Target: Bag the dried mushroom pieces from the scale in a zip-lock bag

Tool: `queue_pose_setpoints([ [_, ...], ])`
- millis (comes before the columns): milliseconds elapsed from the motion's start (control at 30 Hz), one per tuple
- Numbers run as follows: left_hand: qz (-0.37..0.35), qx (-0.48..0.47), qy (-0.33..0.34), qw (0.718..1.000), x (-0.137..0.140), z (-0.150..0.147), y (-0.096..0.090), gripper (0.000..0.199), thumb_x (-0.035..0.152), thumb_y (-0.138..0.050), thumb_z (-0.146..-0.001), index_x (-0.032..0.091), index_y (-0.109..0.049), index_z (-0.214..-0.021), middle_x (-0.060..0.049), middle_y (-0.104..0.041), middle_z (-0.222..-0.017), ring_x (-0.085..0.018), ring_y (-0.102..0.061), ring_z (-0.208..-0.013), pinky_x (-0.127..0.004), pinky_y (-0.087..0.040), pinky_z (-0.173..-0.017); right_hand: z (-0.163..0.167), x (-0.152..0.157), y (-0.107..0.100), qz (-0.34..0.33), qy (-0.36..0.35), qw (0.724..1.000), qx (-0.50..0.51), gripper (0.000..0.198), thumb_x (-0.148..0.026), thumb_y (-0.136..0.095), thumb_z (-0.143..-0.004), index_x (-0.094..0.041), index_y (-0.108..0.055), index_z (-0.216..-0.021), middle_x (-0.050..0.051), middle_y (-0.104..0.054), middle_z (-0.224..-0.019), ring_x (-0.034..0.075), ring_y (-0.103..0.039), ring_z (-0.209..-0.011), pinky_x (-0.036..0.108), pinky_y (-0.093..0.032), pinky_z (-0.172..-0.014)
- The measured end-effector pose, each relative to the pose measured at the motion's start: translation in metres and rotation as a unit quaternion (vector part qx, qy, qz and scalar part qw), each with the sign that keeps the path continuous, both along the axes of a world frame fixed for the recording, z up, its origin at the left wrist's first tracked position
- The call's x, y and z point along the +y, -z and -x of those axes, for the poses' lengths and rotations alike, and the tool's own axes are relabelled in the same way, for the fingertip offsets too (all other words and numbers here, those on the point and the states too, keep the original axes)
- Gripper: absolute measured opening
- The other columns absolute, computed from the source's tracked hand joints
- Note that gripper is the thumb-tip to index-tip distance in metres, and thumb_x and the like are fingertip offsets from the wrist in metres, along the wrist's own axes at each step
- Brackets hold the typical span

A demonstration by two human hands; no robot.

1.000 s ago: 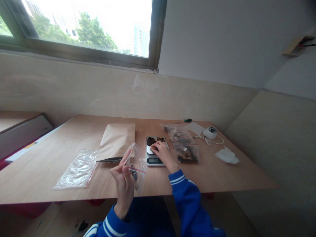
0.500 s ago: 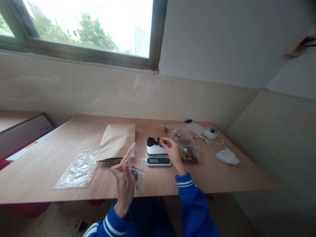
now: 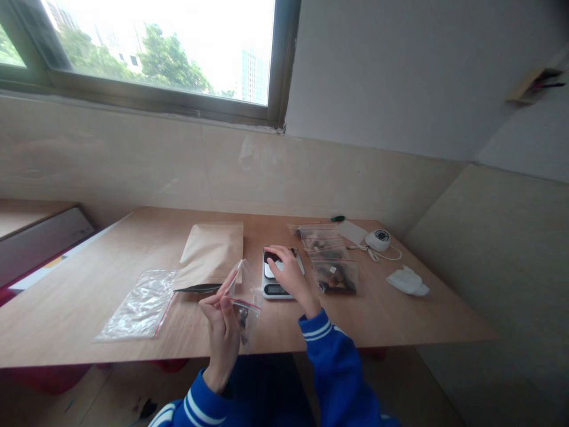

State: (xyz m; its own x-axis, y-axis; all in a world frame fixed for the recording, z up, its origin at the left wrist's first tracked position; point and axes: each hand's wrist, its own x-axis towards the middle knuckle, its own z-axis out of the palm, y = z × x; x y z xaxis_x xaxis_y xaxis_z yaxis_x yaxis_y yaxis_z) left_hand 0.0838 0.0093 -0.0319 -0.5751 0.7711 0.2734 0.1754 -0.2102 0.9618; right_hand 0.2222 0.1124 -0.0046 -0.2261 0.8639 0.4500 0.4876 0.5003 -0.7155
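- A small clear zip bag (image 3: 243,296) with a red seal strip is pinched at its open top by the closed fingers of the left hand (image 3: 222,323), above the near edge of the wooden table (image 3: 400,320); a few dark pieces can be seen inside it.
- The right hand (image 3: 288,274) is laid over the kitchen scale (image 3: 278,279), fingers curled down onto dark pieces (image 3: 272,257) on the platform; whether a piece is actually gripped cannot be told.
- The scale is set near the middle of the table, its display turned toward the person, just right of the held bag.
- Just right of the scale, 2 or more filled zip bags (image 3: 331,264) are laid in a row running toward the wall.
- A brown paper pouch (image 3: 211,252) is laid flat to the left of the scale, and an empty clear bag (image 3: 140,305) further left.
- A small round white device (image 3: 377,239) with a cord and a white folded cloth (image 3: 406,281) are seen at the table's right end.
- Blue sleeves with white stripes are worn on both arms.
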Motion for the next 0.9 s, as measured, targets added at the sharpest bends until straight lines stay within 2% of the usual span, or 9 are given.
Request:
queue_pose_setpoints([
  [67,0.004,-0.008,-0.012,1.0,-0.001,0.002,0.002,0.037,0.057,-0.042,-0.087,0.021,-0.042,-0.086,-0.002,-0.057,-0.081,-0.011,-0.05,-0.054,-0.024,-0.043,-0.046,0.0,0.022,0.018,0.003,0.034,0.995,-0.09,0.042,-0.019,-0.056,-0.085,-0.014,-0.056,-0.126,0.017,-0.051,-0.134,0.026,-0.045,-0.127,0.043,-0.033,-0.109],
  [133,0.004,-0.004,-0.016,1.0,0.0,0.004,0.003,0.038,0.058,-0.042,-0.087,0.021,-0.042,-0.086,-0.002,-0.055,-0.08,-0.012,-0.051,-0.056,-0.024,-0.044,-0.048,0.001,0.037,0.03,0.013,0.044,0.986,-0.162,0.048,-0.022,-0.06,-0.083,-0.013,-0.053,-0.13,0.02,-0.045,-0.14,0.03,-0.04,-0.131,0.047,-0.031,-0.11],
  [267,-0.001,0.021,-0.032,0.999,0.0,0.006,0.005,0.037,0.058,-0.039,-0.088,0.021,-0.042,-0.086,-0.003,-0.053,-0.085,-0.014,-0.054,-0.067,-0.027,-0.047,-0.058,0.004,0.048,0.038,0.028,0.044,0.98,-0.192,0.035,-0.017,-0.061,-0.082,-0.01,-0.063,-0.116,0.021,-0.057,-0.125,0.031,-0.049,-0.122,0.047,-0.036,-0.105],
  [367,-0.006,0.025,-0.025,0.999,0.0,0.005,0.003,0.035,0.057,-0.038,-0.089,0.022,-0.04,-0.085,-0.004,-0.054,-0.087,-0.014,-0.055,-0.07,-0.028,-0.048,-0.06,0.002,0.048,0.04,0.03,0.043,0.984,-0.172,0.033,-0.012,-0.061,-0.08,-0.011,-0.064,-0.113,0.018,-0.064,-0.115,0.029,-0.055,-0.114,0.045,-0.041,-0.101],
  [533,-0.003,0.007,-0.015,1.0,0.0,0.003,0.001,0.036,0.058,-0.038,-0.089,0.022,-0.038,-0.084,-0.004,-0.056,-0.087,-0.014,-0.053,-0.064,-0.027,-0.046,-0.056,-0.005,0.047,0.042,0.032,0.054,0.991,-0.12,0.039,-0.003,-0.06,-0.076,-0.014,-0.064,-0.113,0.012,-0.066,-0.115,0.023,-0.059,-0.111,0.037,-0.043,-0.101],
  [733,0.002,0.018,-0.031,0.999,0.001,0.005,0.006,0.037,0.057,-0.04,-0.088,0.021,-0.044,-0.086,-0.006,-0.057,-0.093,-0.016,-0.056,-0.071,-0.03,-0.048,-0.063,-0.013,0.041,0.032,0.046,0.088,0.993,-0.057,0.036,-0.007,-0.064,-0.072,-0.018,-0.068,-0.106,0.01,-0.07,-0.108,0.023,-0.064,-0.101,0.038,-0.048,-0.093],
  [800,0.0,0.013,-0.023,1.0,0.001,0.006,0.005,0.036,0.057,-0.04,-0.088,0.021,-0.044,-0.086,-0.007,-0.058,-0.095,-0.016,-0.058,-0.075,-0.031,-0.049,-0.066,-0.016,0.037,0.026,0.066,0.095,0.993,-0.003,0.033,-0.01,-0.066,-0.071,-0.02,-0.069,-0.102,0.008,-0.071,-0.104,0.023,-0.066,-0.096,0.038,-0.05,-0.09],
  [900,-0.004,0.007,-0.014,1.0,0.001,0.005,0.001,0.035,0.055,-0.04,-0.089,0.021,-0.044,-0.086,-0.008,-0.06,-0.094,-0.017,-0.06,-0.078,-0.031,-0.049,-0.067,-0.017,0.026,0.015,0.115,0.065,0.979,0.153,0.032,-0.016,-0.071,-0.067,-0.019,-0.07,-0.099,0.008,-0.072,-0.101,0.022,-0.066,-0.09,0.038,-0.051,-0.086],
])
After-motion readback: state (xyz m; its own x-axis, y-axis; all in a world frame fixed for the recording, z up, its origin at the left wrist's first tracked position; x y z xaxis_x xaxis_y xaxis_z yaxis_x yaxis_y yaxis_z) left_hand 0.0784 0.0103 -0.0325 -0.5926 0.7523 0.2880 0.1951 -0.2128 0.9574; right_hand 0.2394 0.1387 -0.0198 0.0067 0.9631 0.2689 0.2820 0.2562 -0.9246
